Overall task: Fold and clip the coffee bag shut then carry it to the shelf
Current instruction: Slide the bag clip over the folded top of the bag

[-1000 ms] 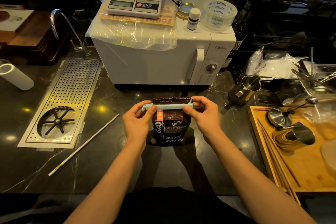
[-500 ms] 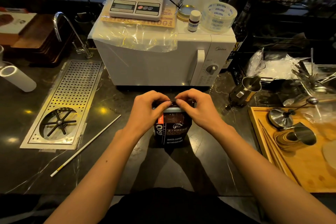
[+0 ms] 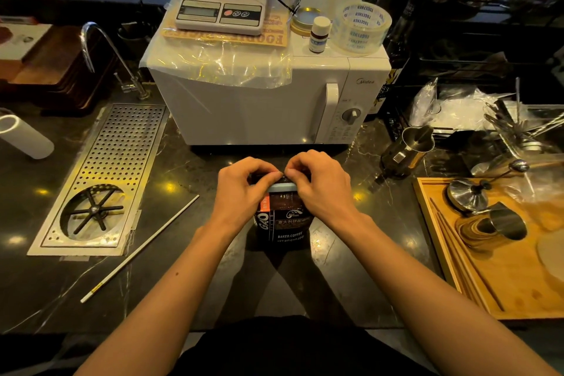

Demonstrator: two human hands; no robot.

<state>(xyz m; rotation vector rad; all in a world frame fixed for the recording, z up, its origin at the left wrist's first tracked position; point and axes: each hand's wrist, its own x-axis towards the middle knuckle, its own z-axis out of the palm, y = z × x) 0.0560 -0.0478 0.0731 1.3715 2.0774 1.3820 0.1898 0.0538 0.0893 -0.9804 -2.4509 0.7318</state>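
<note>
A dark coffee bag (image 3: 283, 223) with white print and an orange tag stands upright on the black counter, just in front of the microwave. A pale blue clip (image 3: 282, 187) runs across its folded top; only the clip's middle shows between my hands. My left hand (image 3: 244, 189) and my right hand (image 3: 320, 183) both curl over the bag's top, fingertips pinching together at the fold above the clip. The rest of the bag's top is hidden under my fingers.
A white microwave (image 3: 274, 107) with a scale and a tape roll on top stands right behind the bag. A perforated steel drip tray (image 3: 103, 180) and a thin white stick (image 3: 140, 249) lie at left. A steel pitcher (image 3: 406, 152) and a wooden tray (image 3: 503, 272) with metal tools sit at right.
My hands moved from the clip's two ends inward to the middle of the bag's top. The top now sits lower and is mostly covered by my fingers.
</note>
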